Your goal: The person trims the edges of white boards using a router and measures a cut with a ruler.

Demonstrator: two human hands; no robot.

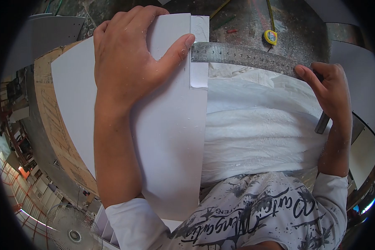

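Note:
My left hand (131,54) lies spread on a white board (166,125), its thumb stretched toward a metal ruler (246,55). The ruler's marked end lies on a narrow white strip (200,75) along the board's right edge. At the ruler's other end, my right hand (331,85) grips it between thumb and fingers. A short metal bar (322,123) juts out below that hand; whether it joins the ruler, I cannot tell. White dust and small chips speckle both hands and the board.
A yellow tape measure (271,37) lies on the dusty floor beyond the ruler. White cloth (258,121) covers the area below it. Under the board is a wooden panel (54,108). A fan (74,235) stands at the lower left, with grey panels (354,71) at the right.

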